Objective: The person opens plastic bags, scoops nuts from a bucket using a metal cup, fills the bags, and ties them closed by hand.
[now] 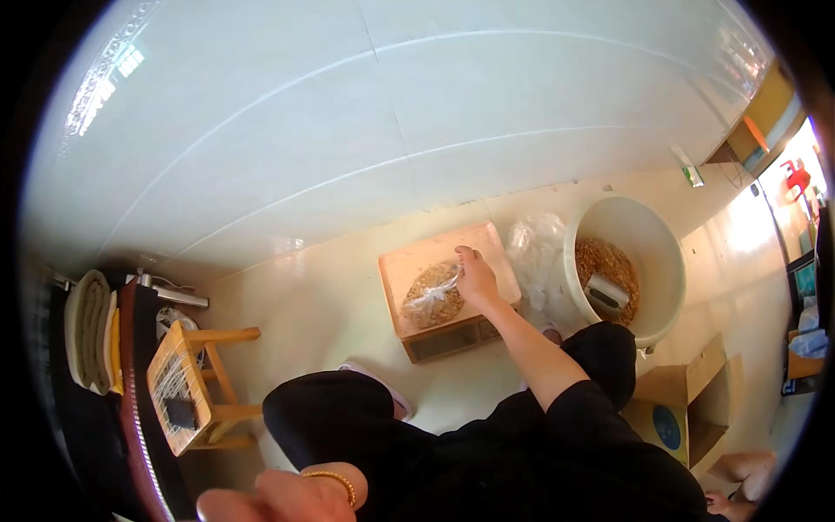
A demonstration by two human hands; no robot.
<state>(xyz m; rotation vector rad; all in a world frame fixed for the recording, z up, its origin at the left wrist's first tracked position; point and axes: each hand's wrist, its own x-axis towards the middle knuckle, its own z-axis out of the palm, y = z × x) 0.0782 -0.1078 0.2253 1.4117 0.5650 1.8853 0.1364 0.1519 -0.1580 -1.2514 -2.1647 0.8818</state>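
A clear plastic bag (426,304) of brown, grain-like bits lies in the orange tray of a weighing scale (409,257) on the floor. The bag's neck is gathered and twisted. My right hand (476,280) is at this neck, its fingers curled closed on the plastic. My left hand (278,500), with a gold bracelet at its wrist, is close to the camera at the lower left, away from the scale. It is blurred and cut by the frame edge, so its fingers are unclear.
Right of the scale are crumpled clear bags (535,252) and a large white tub (657,261) of the same brown bits with a metal scoop (606,294). An open cardboard box (670,391) stands below. A wooden stool (187,383) is at left. Another person's hand (726,505) shows lower right.
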